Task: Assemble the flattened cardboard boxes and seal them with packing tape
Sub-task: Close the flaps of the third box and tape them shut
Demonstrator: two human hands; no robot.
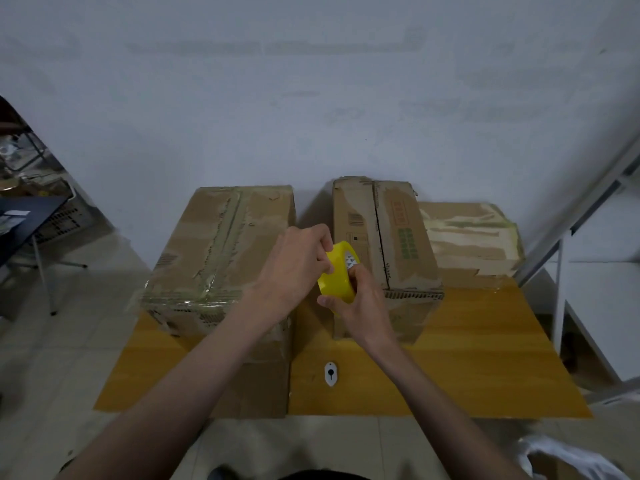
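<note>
I have both forearms reaching forward and angling inward, bare to the elbow, so the hands meet in the middle. My left hand (298,268) is back-up, its fingers curled down in a pinch at its tips. My right hand (360,299) sits just below and right, thumb out, fingers wrapped in a grip.

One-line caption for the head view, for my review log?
Both hands hold a yellow tape roll above the untaped middle box on the table.
</note>
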